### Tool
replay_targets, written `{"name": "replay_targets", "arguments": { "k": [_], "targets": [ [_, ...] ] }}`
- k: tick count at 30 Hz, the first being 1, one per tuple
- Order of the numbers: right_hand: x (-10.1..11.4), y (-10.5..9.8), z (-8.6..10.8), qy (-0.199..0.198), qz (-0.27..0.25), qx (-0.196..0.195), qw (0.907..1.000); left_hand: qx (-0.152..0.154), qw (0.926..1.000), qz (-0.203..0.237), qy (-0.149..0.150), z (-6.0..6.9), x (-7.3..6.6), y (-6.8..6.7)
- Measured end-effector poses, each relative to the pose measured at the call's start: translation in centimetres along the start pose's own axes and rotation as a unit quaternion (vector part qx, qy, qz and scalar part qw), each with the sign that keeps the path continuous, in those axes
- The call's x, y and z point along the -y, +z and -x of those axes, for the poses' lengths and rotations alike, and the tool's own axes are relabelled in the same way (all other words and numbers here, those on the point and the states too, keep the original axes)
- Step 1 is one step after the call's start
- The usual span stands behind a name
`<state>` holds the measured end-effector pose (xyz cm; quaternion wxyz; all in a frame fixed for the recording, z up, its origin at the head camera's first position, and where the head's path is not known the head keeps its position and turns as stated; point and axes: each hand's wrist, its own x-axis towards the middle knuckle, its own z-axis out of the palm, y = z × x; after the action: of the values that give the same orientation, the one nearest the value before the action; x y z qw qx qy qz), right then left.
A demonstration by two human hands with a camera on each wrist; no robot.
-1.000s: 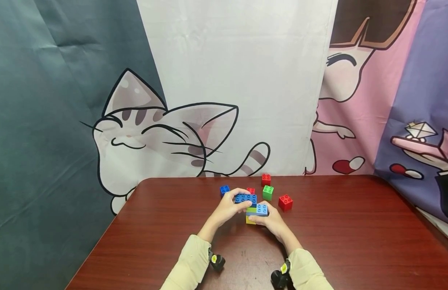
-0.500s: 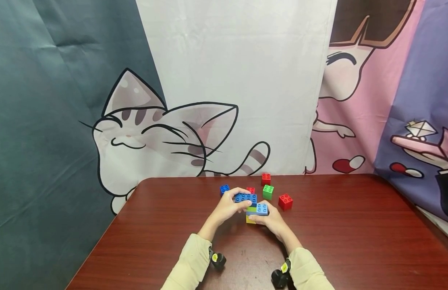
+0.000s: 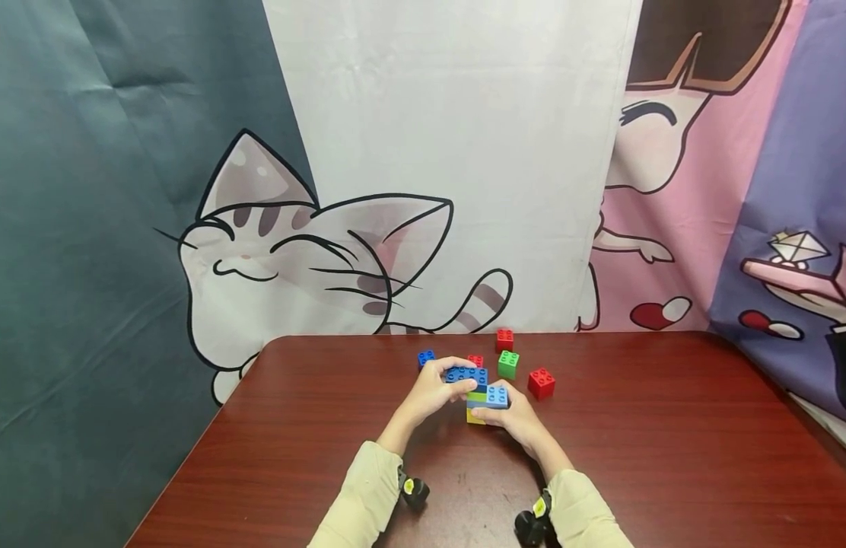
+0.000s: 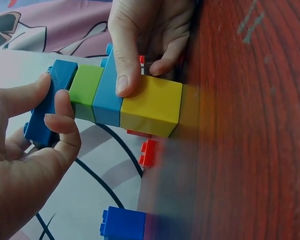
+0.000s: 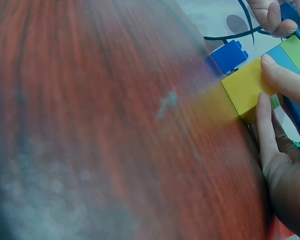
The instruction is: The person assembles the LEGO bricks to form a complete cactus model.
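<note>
Gripping one four-brick stack (image 4: 106,95) are the left hand (image 3: 431,390) above and right hand (image 3: 516,415) below, near three red bricks (image 3: 542,383), one green brick (image 3: 508,364) and one blue brick (image 3: 426,357).

In the head view, the left grip (image 3: 430,390) covers part of the dark blue brick (image 3: 469,374), a red brick (image 3: 475,359) behind it is mostly hidden, and the right grip (image 3: 516,417) covers part of the yellow brick (image 3: 474,419). In the right wrist view, the right edge cuts off the dark blue brick and right grip, the top edge crops the left grip, and the surface (image 5: 90,125) is blurred
</note>
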<state>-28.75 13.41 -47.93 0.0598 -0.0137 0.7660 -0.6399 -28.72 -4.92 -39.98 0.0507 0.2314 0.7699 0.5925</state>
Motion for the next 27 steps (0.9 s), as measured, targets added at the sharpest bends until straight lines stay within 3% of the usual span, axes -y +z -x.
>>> {"name": "replay_targets", "arguments": {
  "k": [13, 27],
  "targets": [
    [0.23, -0.20, -0.03, -0.002, -0.004, 0.019, 0.9998, 0.005, 0.9998, 0.015, -0.010, -0.25, 0.34, -0.22],
    [0.12, -0.33, -0.05, -0.008, -0.018, 0.031, 0.9993, 0.009, 0.9998, 0.000, -0.016, -0.14, -0.14, -0.20]
  ]
}}
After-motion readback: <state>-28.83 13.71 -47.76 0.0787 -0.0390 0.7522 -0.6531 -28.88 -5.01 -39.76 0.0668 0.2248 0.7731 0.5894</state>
